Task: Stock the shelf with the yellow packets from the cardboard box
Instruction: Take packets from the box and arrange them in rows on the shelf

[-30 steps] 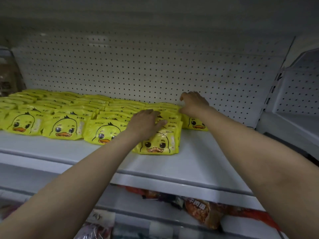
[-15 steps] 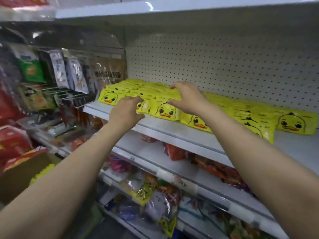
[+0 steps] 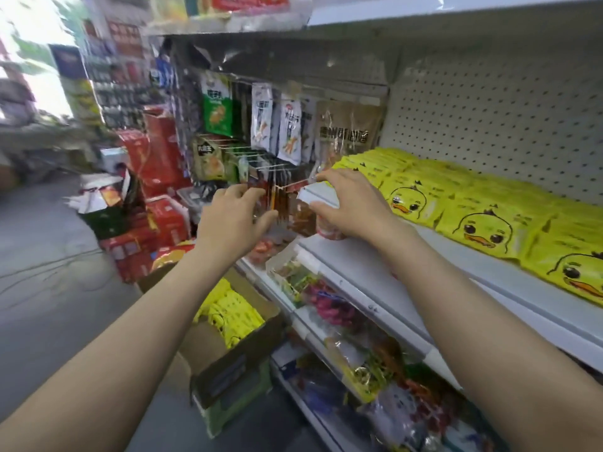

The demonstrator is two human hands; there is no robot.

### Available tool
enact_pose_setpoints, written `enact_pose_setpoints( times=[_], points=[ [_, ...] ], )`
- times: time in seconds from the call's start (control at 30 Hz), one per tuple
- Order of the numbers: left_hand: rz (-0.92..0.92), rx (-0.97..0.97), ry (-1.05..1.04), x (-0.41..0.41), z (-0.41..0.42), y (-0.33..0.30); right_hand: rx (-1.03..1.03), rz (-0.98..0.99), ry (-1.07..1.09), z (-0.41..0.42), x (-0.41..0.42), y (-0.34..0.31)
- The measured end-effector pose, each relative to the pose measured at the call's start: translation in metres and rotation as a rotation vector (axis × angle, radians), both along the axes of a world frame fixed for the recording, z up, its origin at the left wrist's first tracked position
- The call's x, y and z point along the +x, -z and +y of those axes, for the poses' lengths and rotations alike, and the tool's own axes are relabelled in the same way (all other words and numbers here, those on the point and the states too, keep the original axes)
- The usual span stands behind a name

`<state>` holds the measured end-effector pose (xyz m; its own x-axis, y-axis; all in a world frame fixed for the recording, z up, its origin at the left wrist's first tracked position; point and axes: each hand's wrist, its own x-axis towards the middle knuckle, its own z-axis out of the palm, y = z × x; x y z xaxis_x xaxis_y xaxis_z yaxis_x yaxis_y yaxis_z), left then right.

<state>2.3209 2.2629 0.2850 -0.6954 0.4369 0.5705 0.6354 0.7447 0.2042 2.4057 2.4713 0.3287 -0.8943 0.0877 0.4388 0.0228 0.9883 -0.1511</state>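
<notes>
Rows of yellow duck packets [image 3: 483, 223] lie flat on the white shelf [image 3: 509, 278], filling it from its left end to the right edge of the view. On the floor below stands an open cardboard box [image 3: 235, 363] with more yellow packets [image 3: 231, 311] standing in it. My right hand [image 3: 352, 203] hovers over the shelf's left corner, fingers relaxed, holding nothing. My left hand [image 3: 235, 216] hangs in the air left of the shelf, above the box, fingers spread and empty.
Snack bags hang on hooks [image 3: 287, 125] just left of the shelf end, close to my hands. Red cartons [image 3: 156, 197] are stacked on the floor beyond the box. Lower shelves [image 3: 352, 347] hold mixed snack bags. The grey aisle floor [image 3: 49, 256] stretches to the left.
Both hands have come off the packet rows and moved left to the shelf's end. The view has swung left and down, bringing the box on the floor into sight.
</notes>
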Motion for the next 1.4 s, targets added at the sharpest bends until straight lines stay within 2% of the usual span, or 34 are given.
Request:
enact_pose_setpoints(
  times=[0.3, 0.63, 0.83, 1.07, 1.23, 1.4],
  points=[
    [0.074, -0.066, -0.167, -0.124, -0.045, 0.013, 0.035, -0.031, -0.161, -0.047, -0.155, 0.028],
    [-0.057, -0.161, -0.227, -0.274, -0.074, 0.045, 0.053, -0.166, -0.223, -0.082, -0.328, 0.069],
    [-0.167, -0.207, -0.156, -0.368, -0.094, 0.098, 0.002, -0.315, -0.147, -0.101, -0.408, 0.121],
    [-0.361, -0.336, 0.078, -0.481, -0.098, 0.180, -0.095, -0.522, 0.071, -0.121, -0.486, 0.206],
    [-0.539, -0.481, 0.228, -0.532, -0.097, 0.260, -0.251, -0.695, 0.231, -0.129, -0.510, 0.282],
    [-0.798, -0.606, 0.323, -0.555, -0.109, 0.357, -0.386, -0.930, 0.264, -0.140, -0.509, 0.362]
  ],
)
